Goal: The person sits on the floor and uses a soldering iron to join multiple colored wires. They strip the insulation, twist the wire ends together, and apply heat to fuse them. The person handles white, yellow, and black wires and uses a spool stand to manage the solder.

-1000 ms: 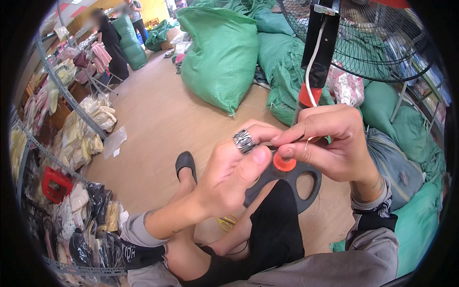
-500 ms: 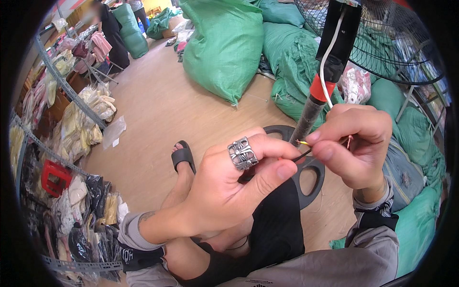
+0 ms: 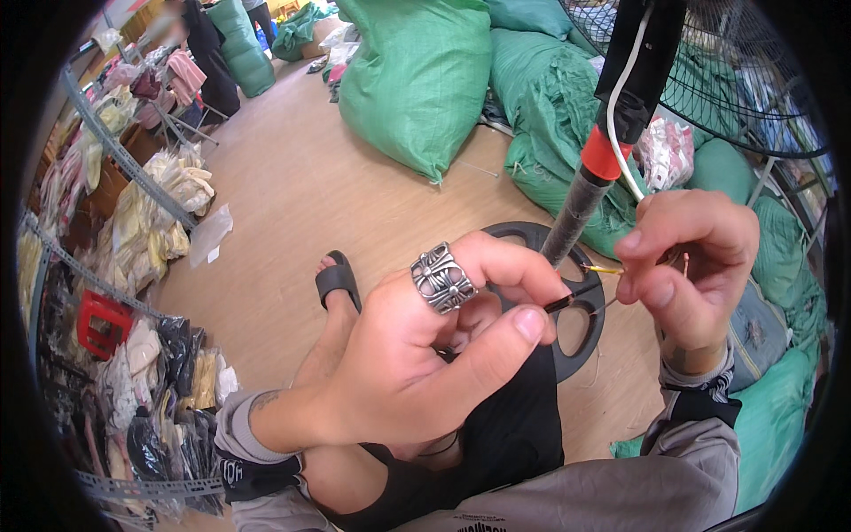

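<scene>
Pinching a black wire (image 3: 576,298) at its 2 o'clock, thumb to forefinger, the left hand (image 3: 430,350) sits at the right hand's (image 3: 700,266) 8 o'clock. Right fingers curled, yellow wire (image 3: 605,269) at 9 o'clock; pinch cannot be told. White cord (image 3: 612,115): 11 o'clock.

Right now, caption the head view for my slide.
Left hand pinching a black cord, a yellow wire at the right hand, grey pole behind.

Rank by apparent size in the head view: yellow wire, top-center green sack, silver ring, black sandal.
1. Top-center green sack
2. Silver ring and black sandal: too close to rank (ring nearer the camera)
3. Yellow wire
</scene>
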Demonstrator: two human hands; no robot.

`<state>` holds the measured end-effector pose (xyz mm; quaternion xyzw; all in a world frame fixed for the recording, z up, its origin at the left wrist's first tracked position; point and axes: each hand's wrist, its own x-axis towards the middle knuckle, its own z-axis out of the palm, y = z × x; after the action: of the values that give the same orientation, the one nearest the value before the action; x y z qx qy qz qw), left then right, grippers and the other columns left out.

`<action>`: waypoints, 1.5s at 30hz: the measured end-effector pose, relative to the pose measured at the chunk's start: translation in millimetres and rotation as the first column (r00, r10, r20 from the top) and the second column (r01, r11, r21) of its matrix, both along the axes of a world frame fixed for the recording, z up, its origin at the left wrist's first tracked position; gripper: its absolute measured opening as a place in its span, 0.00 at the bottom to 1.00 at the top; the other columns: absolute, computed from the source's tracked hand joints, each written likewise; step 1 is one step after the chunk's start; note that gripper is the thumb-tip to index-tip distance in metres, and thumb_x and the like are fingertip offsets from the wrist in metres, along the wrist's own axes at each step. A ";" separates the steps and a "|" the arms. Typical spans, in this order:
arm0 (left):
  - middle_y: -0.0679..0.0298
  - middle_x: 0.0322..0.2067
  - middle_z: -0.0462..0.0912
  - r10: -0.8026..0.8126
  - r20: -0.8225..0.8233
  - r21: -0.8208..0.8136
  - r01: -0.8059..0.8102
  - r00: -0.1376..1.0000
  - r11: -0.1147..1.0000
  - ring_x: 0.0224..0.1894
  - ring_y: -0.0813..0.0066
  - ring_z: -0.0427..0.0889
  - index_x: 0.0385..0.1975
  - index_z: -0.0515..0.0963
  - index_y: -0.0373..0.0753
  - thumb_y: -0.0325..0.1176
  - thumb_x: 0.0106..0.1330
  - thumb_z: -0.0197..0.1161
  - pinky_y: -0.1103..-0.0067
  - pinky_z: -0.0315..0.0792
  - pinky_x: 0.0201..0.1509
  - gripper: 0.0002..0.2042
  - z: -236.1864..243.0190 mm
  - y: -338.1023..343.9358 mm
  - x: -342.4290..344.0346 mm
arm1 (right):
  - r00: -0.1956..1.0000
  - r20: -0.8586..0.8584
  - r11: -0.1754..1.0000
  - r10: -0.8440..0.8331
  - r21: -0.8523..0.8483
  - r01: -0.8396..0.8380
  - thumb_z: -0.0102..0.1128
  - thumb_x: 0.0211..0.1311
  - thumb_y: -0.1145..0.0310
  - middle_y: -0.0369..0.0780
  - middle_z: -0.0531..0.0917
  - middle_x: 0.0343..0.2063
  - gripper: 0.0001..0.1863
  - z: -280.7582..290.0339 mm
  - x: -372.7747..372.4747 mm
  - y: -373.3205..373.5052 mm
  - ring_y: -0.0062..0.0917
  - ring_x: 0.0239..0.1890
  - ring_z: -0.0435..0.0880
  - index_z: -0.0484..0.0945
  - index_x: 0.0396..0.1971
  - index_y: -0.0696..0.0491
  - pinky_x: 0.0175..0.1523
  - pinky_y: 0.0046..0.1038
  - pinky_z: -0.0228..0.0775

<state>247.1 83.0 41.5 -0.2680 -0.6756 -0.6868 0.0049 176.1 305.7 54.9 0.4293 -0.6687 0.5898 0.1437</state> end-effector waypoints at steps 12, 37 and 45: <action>0.53 0.40 0.78 0.025 -0.014 -0.051 -0.026 1.000 0.998 0.38 0.76 0.80 0.47 0.70 0.29 0.22 0.70 0.53 0.79 0.76 0.45 0.09 2.9 -0.2 0.8 | 0.992 -0.092 0.979 0.088 -0.177 -0.103 0.62 0.60 0.68 0.38 0.79 0.22 0.09 -7.4 -3.3 -6.9 0.17 0.22 0.73 0.72 0.35 0.53 0.27 0.18 0.58; 0.62 0.32 0.78 0.298 -0.225 0.036 -0.298 0.928 0.954 0.30 0.85 0.75 0.39 0.77 0.28 0.17 0.60 0.64 0.88 0.67 0.33 0.09 3.2 7.3 4.4 | 0.883 -0.455 0.966 0.118 0.260 0.004 0.73 0.53 0.67 0.36 0.86 0.18 0.11 11.5 -7.6 8.0 0.15 0.13 0.71 0.81 0.30 0.55 0.24 0.23 0.50; 0.68 0.29 0.76 0.244 0.163 0.175 -0.272 0.956 0.946 0.29 0.90 0.69 0.36 0.76 0.31 0.20 0.60 0.65 0.89 0.63 0.32 0.07 15.1 14.4 11.9 | 0.885 -0.453 0.979 0.110 0.206 -0.017 0.70 0.55 0.69 0.35 0.86 0.19 0.08 8.5 -4.3 1.1 0.17 0.14 0.71 0.82 0.32 0.55 0.25 0.24 0.50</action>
<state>259.0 97.4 56.6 -0.1269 -0.6328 -0.7603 0.0743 171.8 306.8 63.4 0.5911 -0.6554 0.4065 0.2362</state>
